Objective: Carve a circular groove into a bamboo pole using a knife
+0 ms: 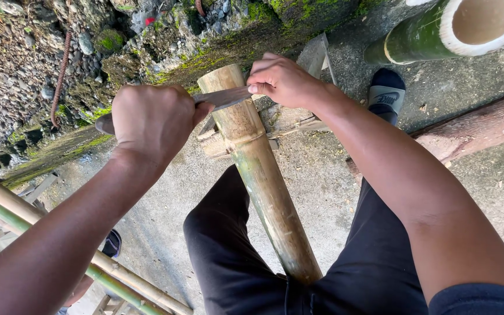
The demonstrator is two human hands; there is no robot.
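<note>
Bamboo pole (263, 192) leans between the person's knees; blade (226, 97) lies across its top. Left hand (153, 119) grip clamped on the handle, right hand (281, 80) pinching the tip. Best kept level, pressure even

Soft, even daylight fills the scene, bright with no harsh glare. Shadows are faint and diffuse under the bamboo pole (261, 175). Focus is sharp in the centre; the forearms at the bottom edges look stretched by wide-angle distortion and slightly soft
</note>
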